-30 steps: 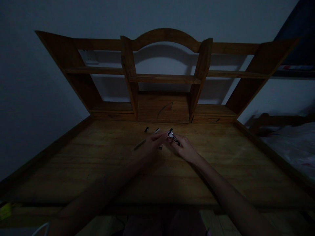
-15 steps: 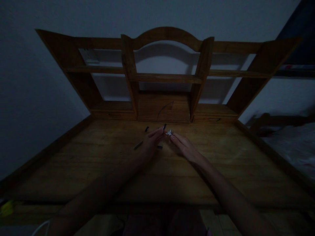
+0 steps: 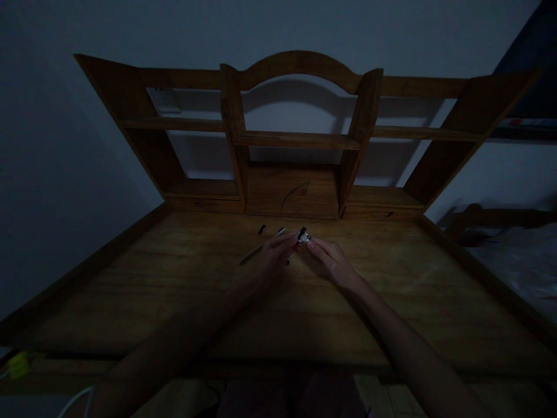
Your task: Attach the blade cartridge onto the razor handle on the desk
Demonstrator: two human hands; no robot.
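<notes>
Over the wooden desk (image 3: 187,278), my left hand (image 3: 275,254) is closed, pinching a small black piece (image 3: 301,231) at its fingertips. My right hand (image 3: 334,258) pinches a small shiny silver piece (image 3: 304,238) against it. The two pieces meet between the hands; dim light hides what kind they are. A slender stick-like object (image 3: 251,254) lies on the desk, partly behind my left hand. Beyond it rests a small black piece with a light edge (image 3: 261,229). Another small dark item (image 3: 289,260) shows just beside my left fingers.
A wooden shelf unit (image 3: 296,139) stands along the desk's back edge, against the wall. Raised side rails (image 3: 478,278) border the desk. Something yellow (image 3: 18,364) is at the lower left. A socket (image 3: 167,101) is on the wall behind the shelves.
The silver piece in my right hand and the black piece in my left, apart before, have come together. More of the slender object shows behind my left hand. The view has shifted slightly.
</notes>
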